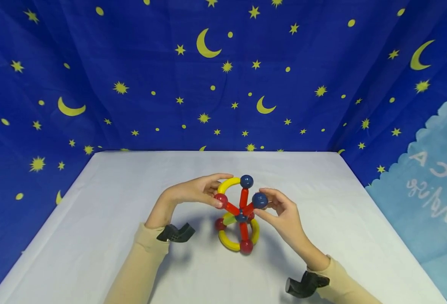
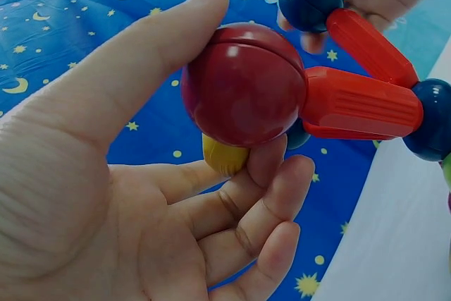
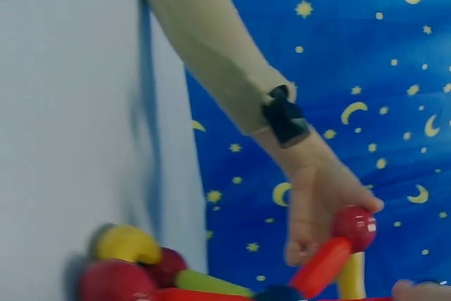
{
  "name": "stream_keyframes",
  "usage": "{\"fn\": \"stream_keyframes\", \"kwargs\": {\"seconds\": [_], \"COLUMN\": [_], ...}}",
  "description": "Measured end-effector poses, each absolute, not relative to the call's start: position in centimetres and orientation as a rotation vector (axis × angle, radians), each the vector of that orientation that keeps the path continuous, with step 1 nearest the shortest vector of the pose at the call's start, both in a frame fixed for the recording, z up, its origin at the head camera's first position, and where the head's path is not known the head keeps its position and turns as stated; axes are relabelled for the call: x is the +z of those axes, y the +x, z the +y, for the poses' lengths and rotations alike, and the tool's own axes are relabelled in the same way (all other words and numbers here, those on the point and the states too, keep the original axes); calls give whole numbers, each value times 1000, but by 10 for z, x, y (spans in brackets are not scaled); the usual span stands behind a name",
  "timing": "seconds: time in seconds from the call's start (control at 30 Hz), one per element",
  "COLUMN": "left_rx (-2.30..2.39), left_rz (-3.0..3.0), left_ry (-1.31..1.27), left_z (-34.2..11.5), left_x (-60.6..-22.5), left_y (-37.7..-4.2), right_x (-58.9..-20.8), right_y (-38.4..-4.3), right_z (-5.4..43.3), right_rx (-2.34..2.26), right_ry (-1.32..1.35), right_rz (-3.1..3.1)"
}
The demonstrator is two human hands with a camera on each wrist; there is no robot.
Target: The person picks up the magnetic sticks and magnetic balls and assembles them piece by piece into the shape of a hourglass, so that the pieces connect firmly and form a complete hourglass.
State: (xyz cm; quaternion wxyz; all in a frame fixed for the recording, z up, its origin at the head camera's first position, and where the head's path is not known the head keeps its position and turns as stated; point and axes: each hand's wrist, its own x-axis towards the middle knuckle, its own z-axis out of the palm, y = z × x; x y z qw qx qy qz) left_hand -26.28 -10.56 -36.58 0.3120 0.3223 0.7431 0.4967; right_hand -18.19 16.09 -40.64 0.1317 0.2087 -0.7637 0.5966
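A construction of coloured balls and rods stands on the table, its blue centre ball [image 1: 241, 215] joined to several red rods and a green rod [image 1: 229, 219]. My left hand [image 1: 193, 190] holds a red ball [image 2: 243, 86] on the upper left, thumb on top and fingers beneath by a yellow curved rod [image 1: 228, 184]. That curved rod runs to a blue ball [image 1: 247, 181] at the top. With my right hand [image 1: 284, 213] I pinch another blue ball [image 1: 260, 200] on the upper right; some of those fingertips are hidden behind it. Below, yellow curved rods [image 1: 228, 242] link red balls [image 1: 246, 246] in a ring.
The white-covered table [image 1: 94, 261] extends around the construction. A blue curtain [image 1: 151, 63] with yellow moons and stars hangs behind and at the sides. On the right is a light-blue panel [image 1: 417, 198] with lettering. Black cameras [image 1: 175, 233] sit on both wrists.
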Motion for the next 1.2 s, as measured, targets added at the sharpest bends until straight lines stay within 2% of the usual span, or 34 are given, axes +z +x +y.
{"fn": "stream_keyframes", "kwargs": {"seconds": [0.27, 0.7, 1.2], "left_rx": [1312, 1390, 1577], "left_rz": [1988, 2001, 2006], "left_ry": [879, 816, 790], "left_z": [-106, -112, -114], "left_x": [-365, -368, -384], "left_y": [-263, -261, -260], "right_x": [-435, -446, -449], "right_y": [-186, -196, -227], "right_z": [153, 142, 139], "right_rx": [1654, 1672, 2130], "right_ry": [591, 530, 569], "right_rz": [-2309, -2415, -2474]}}
